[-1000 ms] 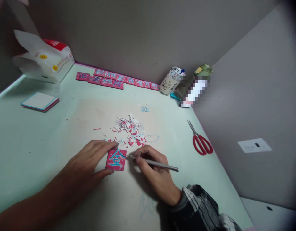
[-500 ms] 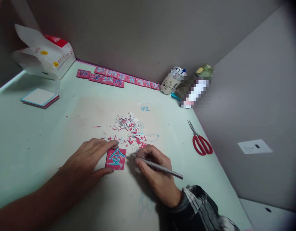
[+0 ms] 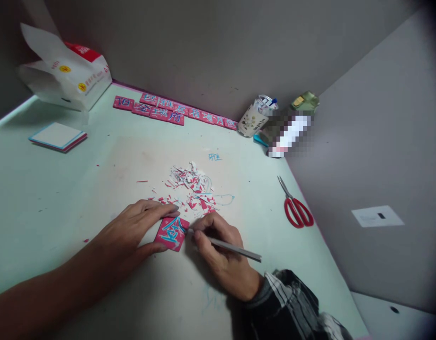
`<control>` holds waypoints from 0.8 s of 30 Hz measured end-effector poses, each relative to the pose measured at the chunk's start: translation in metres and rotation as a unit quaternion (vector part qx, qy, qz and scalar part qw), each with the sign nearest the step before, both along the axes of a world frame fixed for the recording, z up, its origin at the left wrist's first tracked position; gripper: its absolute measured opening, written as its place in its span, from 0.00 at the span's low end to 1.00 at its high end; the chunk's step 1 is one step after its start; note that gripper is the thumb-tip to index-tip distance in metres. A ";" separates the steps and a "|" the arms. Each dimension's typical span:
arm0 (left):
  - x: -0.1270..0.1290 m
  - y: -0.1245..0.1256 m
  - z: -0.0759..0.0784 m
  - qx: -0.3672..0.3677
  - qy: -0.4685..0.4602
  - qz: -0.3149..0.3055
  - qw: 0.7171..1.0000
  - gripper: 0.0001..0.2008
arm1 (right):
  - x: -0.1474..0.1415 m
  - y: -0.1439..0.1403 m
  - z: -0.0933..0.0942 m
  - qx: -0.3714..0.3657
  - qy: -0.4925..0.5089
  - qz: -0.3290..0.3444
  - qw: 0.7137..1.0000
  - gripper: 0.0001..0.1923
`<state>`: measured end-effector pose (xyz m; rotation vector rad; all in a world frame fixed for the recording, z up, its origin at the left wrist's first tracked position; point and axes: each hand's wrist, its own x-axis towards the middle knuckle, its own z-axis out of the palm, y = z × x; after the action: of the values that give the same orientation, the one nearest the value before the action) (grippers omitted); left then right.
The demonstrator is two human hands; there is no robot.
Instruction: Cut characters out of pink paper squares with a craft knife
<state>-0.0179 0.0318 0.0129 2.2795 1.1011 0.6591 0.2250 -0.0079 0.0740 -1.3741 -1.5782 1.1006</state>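
Note:
A small red square tile (image 3: 172,234) with a pale blue Chinese character lies flat, turned slightly, on the brownish work sheet (image 3: 133,160). My left hand (image 3: 128,231) grips it from the left, with fingertips at its upper edge and the thumb at its lower left edge. My right hand (image 3: 227,264) pinches a slim silver craft knife (image 3: 237,250) like a pen. Its tip reaches the tile's right edge, where the character's stroke ends; whether it cuts in is too small to tell. Just beyond my hands lies a pile of red and white shavings (image 3: 193,182).
Red-handled scissors (image 3: 297,212) lie at right. Along the back stand rows of lettered red tiles (image 3: 161,109), a pen cup (image 3: 253,118) and a green pouch (image 3: 305,101). A stack of squares (image 3: 58,137) and a white paper bag (image 3: 76,85) are at left.
The tile has turned clockwise under my left hand. My right hand has shifted slightly left, bringing the knife tip from beside the tile to its right edge.

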 end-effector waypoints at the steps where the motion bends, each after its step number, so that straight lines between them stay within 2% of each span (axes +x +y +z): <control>1: 0.001 -0.001 0.000 -0.001 -0.003 0.000 1.000 0.28 | 0.000 0.000 0.000 0.002 -0.004 -0.002 1.000 0.05; 9: 0.005 -0.003 0.005 -0.018 -0.015 0.027 0.999 0.30 | 0.000 0.001 0.000 0.015 -0.005 0.002 1.000 0.06; 13: 0.001 0.002 0.005 -0.014 0.006 -0.019 1.000 0.29 | 0.001 0.000 0.001 0.021 -0.021 0.010 0.999 0.06; 18: 0.004 0.000 0.003 -0.001 -0.012 0.009 1.000 0.29 | 0.000 -0.002 0.000 0.060 -0.065 0.032 0.996 0.05; 24: 0.005 0.000 0.001 0.006 -0.021 -0.003 1.000 0.29 | 0.002 -0.002 -0.001 0.106 -0.091 0.066 0.988 0.05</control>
<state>-0.0131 0.0320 0.0135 2.2681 1.0735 0.7111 0.2273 -0.0098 0.0733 -1.2716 -1.8828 0.8724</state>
